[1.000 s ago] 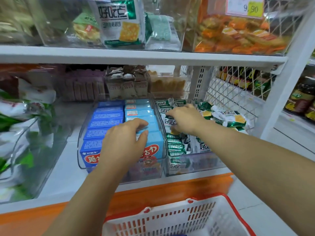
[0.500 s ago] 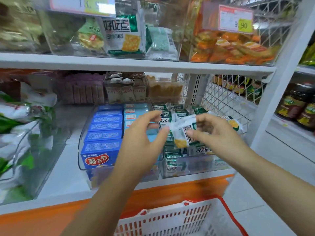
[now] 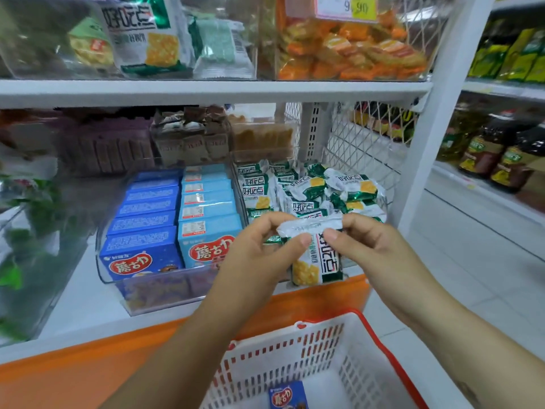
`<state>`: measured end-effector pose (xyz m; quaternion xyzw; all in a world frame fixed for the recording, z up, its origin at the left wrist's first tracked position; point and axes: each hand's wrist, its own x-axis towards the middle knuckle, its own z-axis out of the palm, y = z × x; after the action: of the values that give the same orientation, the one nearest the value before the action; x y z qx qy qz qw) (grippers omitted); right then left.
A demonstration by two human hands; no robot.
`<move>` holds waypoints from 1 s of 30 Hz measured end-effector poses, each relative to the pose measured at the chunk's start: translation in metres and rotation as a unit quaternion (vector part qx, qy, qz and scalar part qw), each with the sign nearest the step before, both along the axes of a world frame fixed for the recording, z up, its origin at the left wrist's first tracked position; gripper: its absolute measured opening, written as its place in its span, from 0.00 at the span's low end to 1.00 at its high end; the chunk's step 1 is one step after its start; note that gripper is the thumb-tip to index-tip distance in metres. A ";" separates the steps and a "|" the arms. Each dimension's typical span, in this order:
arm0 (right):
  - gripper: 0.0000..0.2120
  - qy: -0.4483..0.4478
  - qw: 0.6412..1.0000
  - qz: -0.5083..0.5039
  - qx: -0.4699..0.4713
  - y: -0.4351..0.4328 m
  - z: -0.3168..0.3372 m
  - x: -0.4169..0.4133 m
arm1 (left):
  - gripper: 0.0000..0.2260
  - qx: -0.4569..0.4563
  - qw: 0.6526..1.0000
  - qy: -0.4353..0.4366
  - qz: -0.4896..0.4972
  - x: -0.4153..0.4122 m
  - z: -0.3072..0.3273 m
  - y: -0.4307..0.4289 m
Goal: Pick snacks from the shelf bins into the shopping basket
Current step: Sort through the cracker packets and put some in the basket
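Observation:
Both hands hold one green-and-white cracker packet (image 3: 317, 259) upright in front of the shelf edge. My left hand (image 3: 259, 246) pinches its top left corner, and my right hand (image 3: 368, 246) pinches the top right. Behind them a clear bin (image 3: 380, 199) is full of the same cracker packets (image 3: 306, 190). To its left another clear bin (image 3: 165, 286) holds dark blue boxes (image 3: 141, 258) and light blue boxes (image 3: 208, 231). The white shopping basket (image 3: 295, 352) with a red rim sits below the hands, and a dark blue box (image 3: 287, 395) lies in it.
The shelf above (image 3: 206, 91) carries bins of cracker bags and orange packets with a price tag (image 3: 345, 5). Brown snack bins stand at the back of the middle shelf. A green-packet bin (image 3: 26, 246) is at the left. Bottles (image 3: 498, 160) fill the neighbouring shelf right.
My right hand lifted a cracker packet out of the bin. My left hand left the blue boxes and took hold of it too. Both hands drew it toward the basket.

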<state>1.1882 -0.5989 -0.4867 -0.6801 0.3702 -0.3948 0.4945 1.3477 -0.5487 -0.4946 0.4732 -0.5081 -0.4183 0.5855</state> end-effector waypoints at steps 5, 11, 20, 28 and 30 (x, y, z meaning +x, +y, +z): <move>0.14 -0.014 1.000 -0.017 -0.008 0.004 0.003 -0.003 | 0.09 0.015 1.000 0.004 0.023 -0.007 -0.003 -0.001; 0.21 0.016 1.000 -0.021 -0.006 0.002 -0.003 -0.007 | 0.03 0.094 0.994 0.050 0.025 -0.011 0.001 0.001; 0.24 -0.033 0.988 0.030 0.146 -0.009 -0.010 -0.011 | 0.13 0.208 0.975 0.077 -0.034 0.002 0.008 0.004; 0.22 -0.086 0.980 -0.004 0.182 -0.013 -0.012 -0.013 | 0.10 0.222 0.962 0.155 -0.023 0.003 0.011 0.003; 0.21 -0.085 0.980 -0.006 0.181 -0.014 -0.013 -0.013 | 0.09 0.219 0.962 0.166 -0.008 0.002 0.011 0.002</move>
<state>1.1747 -0.6127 -0.4995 -0.5410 0.3964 -0.3807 0.6366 1.3499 -0.5467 -0.4839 0.5097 -0.3037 -0.5964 0.5406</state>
